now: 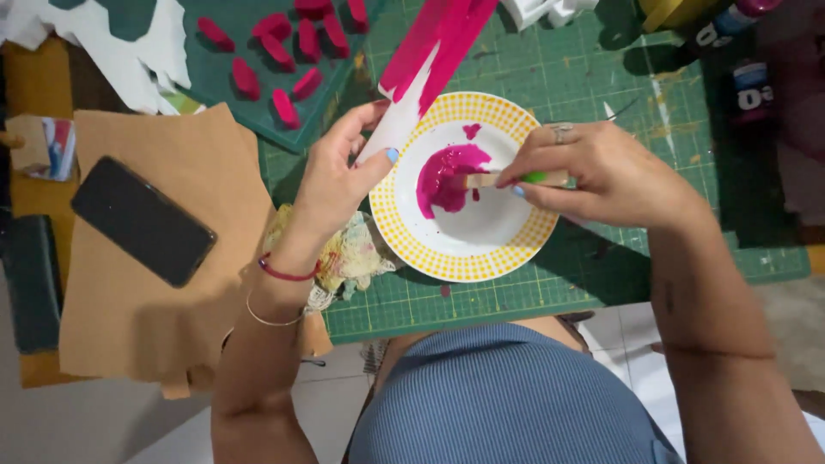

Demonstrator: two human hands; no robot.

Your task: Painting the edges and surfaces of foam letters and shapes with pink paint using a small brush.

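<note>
Surface: green mat (601, 77), plate (507, 249) near its front edge
Right hand (601, 176): fingers pinched shut on brush (507, 179), tip in pink paint (447, 176)
Left hand (339, 172): fingers closed on white strip (400, 120), resting across plate's far rim
Left edge: phone (142, 221) on brown paper (163, 283)

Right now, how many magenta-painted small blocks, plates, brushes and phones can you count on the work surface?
Magenta-painted small blocks on the upper green mat: 10 visible, the top ones cut by the frame edge
Yellow-rimmed plates with magenta paint: 1
Brushes in the right hand: 1
Black phones: 1
Total: 13
The left hand holds a partly painted white strip.
</note>
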